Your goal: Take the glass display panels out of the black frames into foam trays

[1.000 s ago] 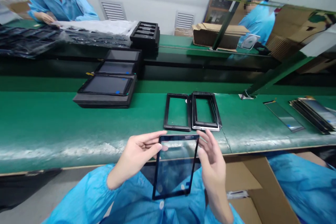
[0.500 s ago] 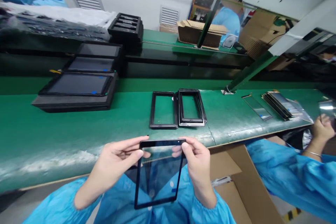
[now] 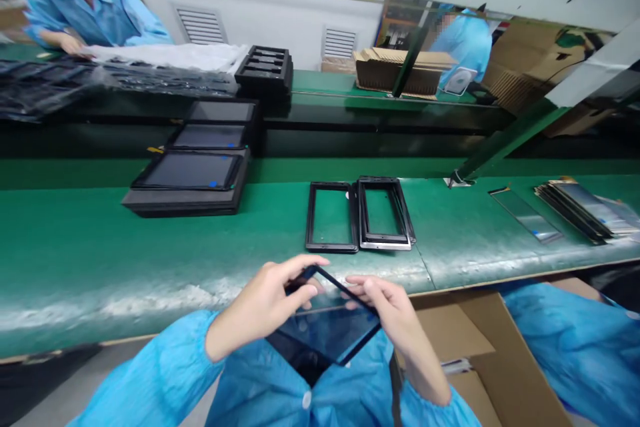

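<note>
Both my hands hold a black-rimmed glass tablet panel [image 3: 330, 330] above my lap, turned corner-up and tilted flat. My left hand [image 3: 270, 300] pinches its upper left edge. My right hand [image 3: 387, 307] grips its right edge with fingers curled. Just beyond them, on the green bench [image 3: 150, 247], lie two black rectangular frames: a single frame [image 3: 331, 217] and a stacked pair [image 3: 384, 212] touching it on the right.
A stack of black trays with screens [image 3: 193, 177] sits at the left of the bench. Thin panels [image 3: 580, 207] lie at the right. An open cardboard box [image 3: 465, 353] stands by my right knee. A blue-sleeved co-worker [image 3: 575, 347] is at my right; others work across the line.
The panel has turned from upright and facing me to tilted flat with a corner pointing away. Both hands dropped slightly with it. The neighbour's hand at far right is gone from view.
</note>
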The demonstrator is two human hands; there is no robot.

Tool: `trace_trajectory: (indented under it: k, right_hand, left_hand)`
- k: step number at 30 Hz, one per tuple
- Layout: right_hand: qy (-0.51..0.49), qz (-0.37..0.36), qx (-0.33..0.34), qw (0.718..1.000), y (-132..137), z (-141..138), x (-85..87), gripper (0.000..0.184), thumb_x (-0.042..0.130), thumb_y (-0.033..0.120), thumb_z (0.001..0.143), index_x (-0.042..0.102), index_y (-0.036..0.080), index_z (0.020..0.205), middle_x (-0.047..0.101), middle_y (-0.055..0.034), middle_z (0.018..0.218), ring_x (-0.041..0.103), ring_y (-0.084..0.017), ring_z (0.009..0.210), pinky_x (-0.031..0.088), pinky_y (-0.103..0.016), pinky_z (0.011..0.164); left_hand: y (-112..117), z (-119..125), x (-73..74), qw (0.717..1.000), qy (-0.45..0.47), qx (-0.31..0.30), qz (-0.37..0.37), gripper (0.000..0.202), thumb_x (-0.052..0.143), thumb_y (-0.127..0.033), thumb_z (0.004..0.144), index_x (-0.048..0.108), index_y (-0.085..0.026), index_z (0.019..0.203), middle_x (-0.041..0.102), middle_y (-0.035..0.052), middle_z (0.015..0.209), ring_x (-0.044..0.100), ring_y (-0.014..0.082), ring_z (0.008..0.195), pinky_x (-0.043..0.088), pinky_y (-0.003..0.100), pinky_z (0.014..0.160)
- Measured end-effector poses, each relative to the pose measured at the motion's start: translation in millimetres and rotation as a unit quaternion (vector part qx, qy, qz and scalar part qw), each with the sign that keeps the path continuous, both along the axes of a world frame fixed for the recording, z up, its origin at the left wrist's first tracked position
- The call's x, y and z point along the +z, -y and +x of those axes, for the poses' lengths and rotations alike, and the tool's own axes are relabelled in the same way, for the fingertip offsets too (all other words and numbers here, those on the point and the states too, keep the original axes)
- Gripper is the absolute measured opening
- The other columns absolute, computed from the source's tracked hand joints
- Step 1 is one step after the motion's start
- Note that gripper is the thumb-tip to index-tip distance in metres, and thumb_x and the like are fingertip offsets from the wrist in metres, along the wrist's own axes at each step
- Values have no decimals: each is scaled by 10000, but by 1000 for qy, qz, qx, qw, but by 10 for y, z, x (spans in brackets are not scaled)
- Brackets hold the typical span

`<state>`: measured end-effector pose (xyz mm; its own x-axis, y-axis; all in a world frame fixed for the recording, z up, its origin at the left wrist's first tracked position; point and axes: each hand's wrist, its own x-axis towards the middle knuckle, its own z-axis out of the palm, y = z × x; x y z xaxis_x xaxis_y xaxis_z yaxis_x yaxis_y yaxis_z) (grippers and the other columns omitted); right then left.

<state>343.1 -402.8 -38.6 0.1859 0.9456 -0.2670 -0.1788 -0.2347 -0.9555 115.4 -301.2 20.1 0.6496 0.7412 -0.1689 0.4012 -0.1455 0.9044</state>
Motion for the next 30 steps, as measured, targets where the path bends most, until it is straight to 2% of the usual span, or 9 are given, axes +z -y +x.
trace_trajectory:
  k: [3, 6, 13, 17, 21, 23, 25, 28, 30]
  right_hand:
    - [0, -22, -49, 999, 82, 197, -120, 597, 724, 734, 878, 839, 148, 883, 843, -149, 797, 802, -273, 664, 653, -379, 691]
    - [-29, -25, -117, 992, 139, 220, -182, 578, 750, 721, 860, 800, 151, 779, 825, -133, 724, 773, -260, 586, 647, -365, 616]
    - [54, 28, -182, 981, 158, 39, -96, 538, 669, 623, 976, 754, 193, 665, 758, -62, 583, 728, -201, 526, 600, -277, 551]
    - [28, 23, -186, 982, 147, 13, -78, 496, 721, 605, 944, 727, 192, 668, 759, -54, 576, 717, -197, 480, 590, -271, 497]
    - [-3, 45, -188, 981, 158, 12, -112, 437, 700, 593, 960, 797, 173, 887, 798, -67, 648, 752, -216, 515, 620, -300, 533]
    - [0, 59, -194, 979, 179, -4, -110, 376, 753, 538, 937, 796, 180, 1043, 824, -66, 706, 773, -220, 538, 643, -318, 582]
    - [20, 61, -194, 979, 203, -40, -88, 327, 795, 479, 918, 787, 187, 1064, 836, -70, 733, 784, -220, 551, 654, -320, 614]
    - [54, 62, -183, 980, 237, -128, -43, 302, 768, 472, 946, 790, 185, 1037, 842, -87, 746, 794, -223, 565, 655, -308, 600]
    - [75, 62, -168, 981, 260, -190, -22, 316, 757, 480, 955, 795, 181, 1049, 846, -96, 762, 800, -226, 575, 661, -306, 600]
  left_hand:
    - [-25, -112, -88, 986, 68, 120, -98, 337, 689, -388, 977, 641, -217, 1264, 850, 88, 966, 807, 235, 711, 606, 273, 570]
    - [-10, -173, -159, 970, 108, 177, -125, 448, 761, -464, 929, 585, -198, 1243, 843, 107, 935, 797, 237, 680, 609, 282, 540]
    - [113, -154, -152, 948, 124, 249, -154, 546, 844, -515, 842, 589, -201, 1210, 842, 83, 867, 785, 231, 618, 609, 282, 501]
    - [149, -166, -200, 943, 141, 261, -148, 548, 854, -528, 830, 594, -206, 1188, 838, 71, 842, 776, 223, 591, 597, 268, 478]
    - [131, -224, -331, 947, 142, 250, -145, 517, 823, -508, 872, 571, -211, 1212, 835, 78, 870, 770, 229, 595, 597, 280, 468]
    - [109, -248, -362, 960, 128, 232, -96, 425, 756, -478, 933, 576, -219, 1217, 839, 121, 1018, 799, 250, 678, 623, 308, 513]
    - [79, -245, -341, 975, 79, 203, 40, 360, 703, -410, 970, 618, -232, 1271, 743, 180, 1372, 804, 321, 1053, 679, 408, 775]
    - [30, -169, -247, 957, -19, 87, 278, 444, 702, -322, 959, 672, -267, 1398, 524, 120, 1656, 475, 386, 1527, 359, 611, 1256]
    - [0, -83, -195, 939, -55, -18, 338, 399, 667, -311, 997, 711, -277, 1392, 667, 92, 1525, 560, 366, 1460, 243, 623, 1303]
